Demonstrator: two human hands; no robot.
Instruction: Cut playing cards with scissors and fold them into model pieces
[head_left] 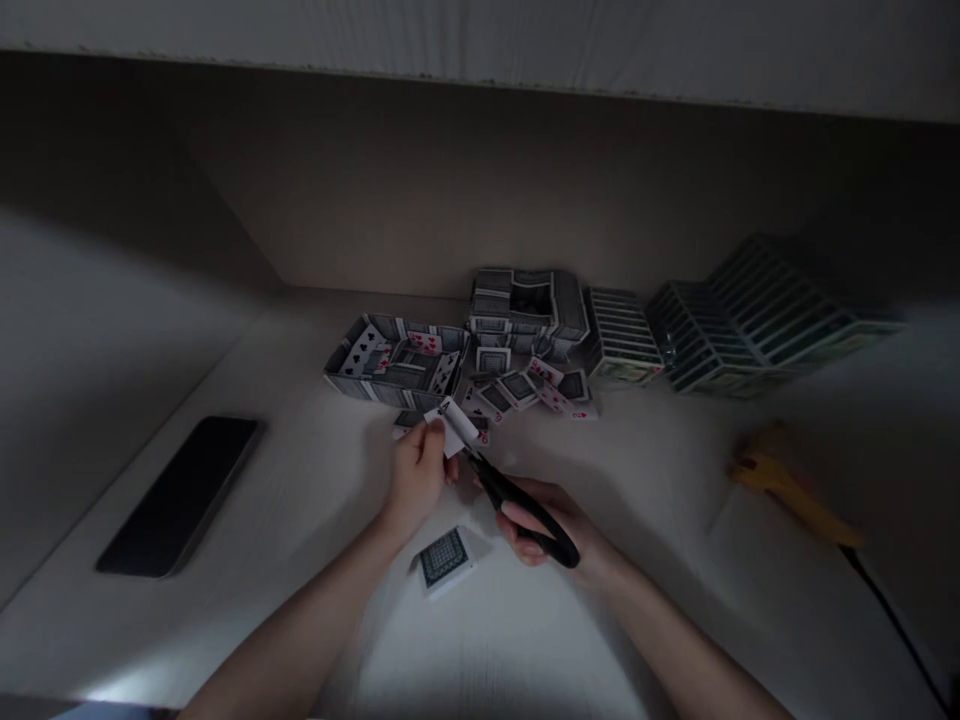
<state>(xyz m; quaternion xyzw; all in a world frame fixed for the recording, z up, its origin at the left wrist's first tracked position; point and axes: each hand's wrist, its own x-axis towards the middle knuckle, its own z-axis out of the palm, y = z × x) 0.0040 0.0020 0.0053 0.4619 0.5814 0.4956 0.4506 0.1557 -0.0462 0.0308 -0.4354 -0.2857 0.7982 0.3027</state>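
Near the middle, my left hand pinches a white playing card, face up. My right hand is wrapped round the handles of black scissors, whose blades meet the card's lower right edge. Below the hands lies a small deck, its patterned back up. Loose cards, some face up and some face down, are spread just beyond the hands. Behind my left hand stands an open box made of cards.
A second card box stands at the back, with striped card structures to its right. A black phone lies at the left. A yellow glue gun with a black cord lies at the right. A wall closes the back.
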